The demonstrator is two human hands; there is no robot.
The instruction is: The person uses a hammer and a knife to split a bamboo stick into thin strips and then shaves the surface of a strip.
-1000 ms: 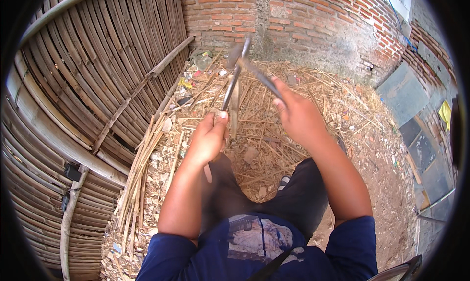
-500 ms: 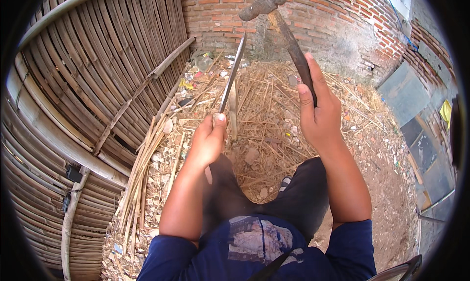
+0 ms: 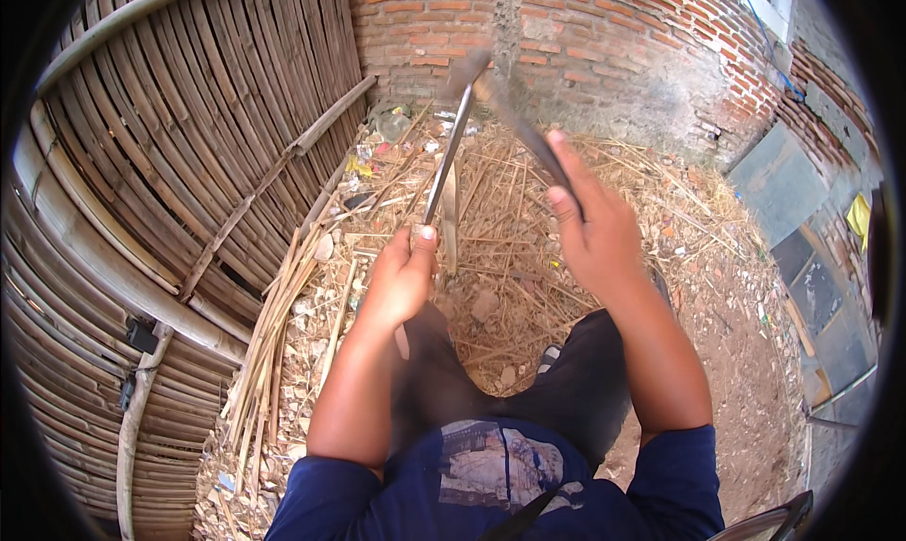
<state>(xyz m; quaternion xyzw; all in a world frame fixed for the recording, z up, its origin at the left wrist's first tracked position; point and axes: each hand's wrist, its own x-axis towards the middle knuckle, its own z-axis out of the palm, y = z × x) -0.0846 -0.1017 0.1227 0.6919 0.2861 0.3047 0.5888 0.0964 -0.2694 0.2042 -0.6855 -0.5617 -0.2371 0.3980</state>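
Observation:
My left hand (image 3: 398,277) is closed around the handle of a long knife (image 3: 448,159), thumb on top. Its narrow blade slants up and away from me, and the handle's butt pokes out below my fist. My right hand (image 3: 596,225) grips a hammer (image 3: 543,151) by its dark wooden handle. The hammer's head, smeared by motion, is at the far tip of the blade; whether they touch I cannot tell. Just right of the blade a pale flat strip of bamboo or wood (image 3: 450,225) stands roughly upright; its lower end is near the ground litter.
A bamboo slat wall (image 3: 217,135) rises on the left, with long split strips (image 3: 260,390) lying along its foot. Straw and stick scraps (image 3: 510,201) cover the ground between my knees and the brick wall (image 3: 604,50). Grey panels (image 3: 779,178) lean on the right.
My right hand has swung the hammer down and to the left, bringing its head from above the knife to the blade's tip. My left hand and the knife have barely moved.

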